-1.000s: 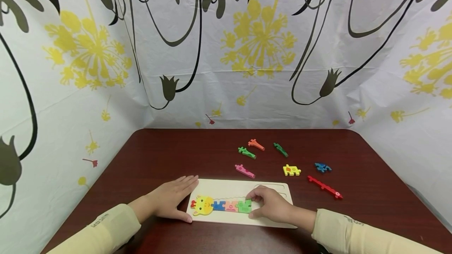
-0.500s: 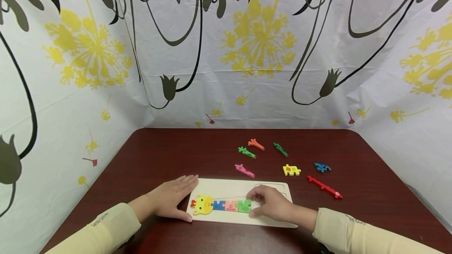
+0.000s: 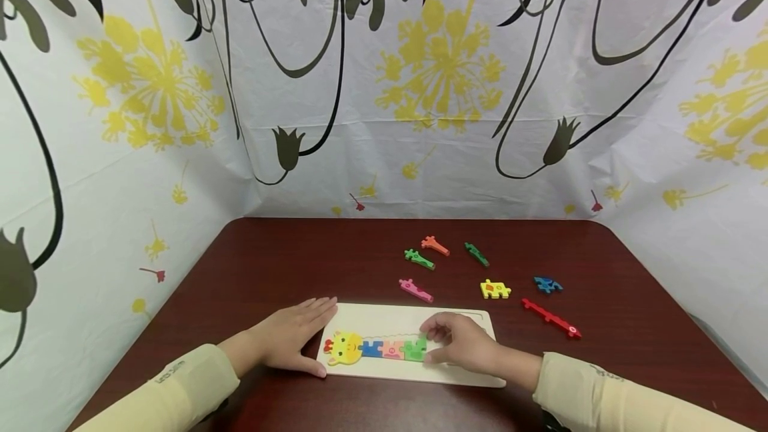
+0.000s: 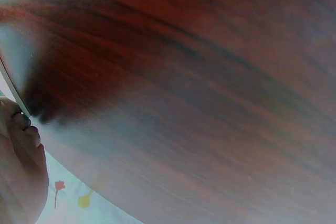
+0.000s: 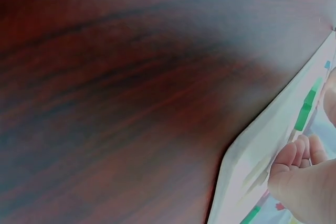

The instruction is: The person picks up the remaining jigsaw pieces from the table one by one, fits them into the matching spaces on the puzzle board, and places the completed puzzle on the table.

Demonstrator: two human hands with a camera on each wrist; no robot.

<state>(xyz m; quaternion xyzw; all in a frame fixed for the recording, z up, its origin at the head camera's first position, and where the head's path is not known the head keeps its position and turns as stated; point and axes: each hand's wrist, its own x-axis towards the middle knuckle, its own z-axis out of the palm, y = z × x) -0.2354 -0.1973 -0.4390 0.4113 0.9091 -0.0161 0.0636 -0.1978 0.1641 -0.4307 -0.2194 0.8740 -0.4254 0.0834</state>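
Note:
A pale wooden puzzle board lies near the table's front. Along its recess sit a yellow giraffe head, a blue piece, a pink piece and a green puzzle piece. My left hand rests with straight fingers at the board's left end. Over the board's right half is my right hand, its fingers bent and thumb apart, just right of the green piece. In the right wrist view, the green piece lies on the board and no grip on it shows.
Behind the board lie loose pieces: pink, light green, orange, dark green, yellow and blue. A long red piece lies to the right. Patterned white cloth surrounds the table.
My right hand has drifted slightly to the right and up from the green piece. My left hand and the board have hardly moved.

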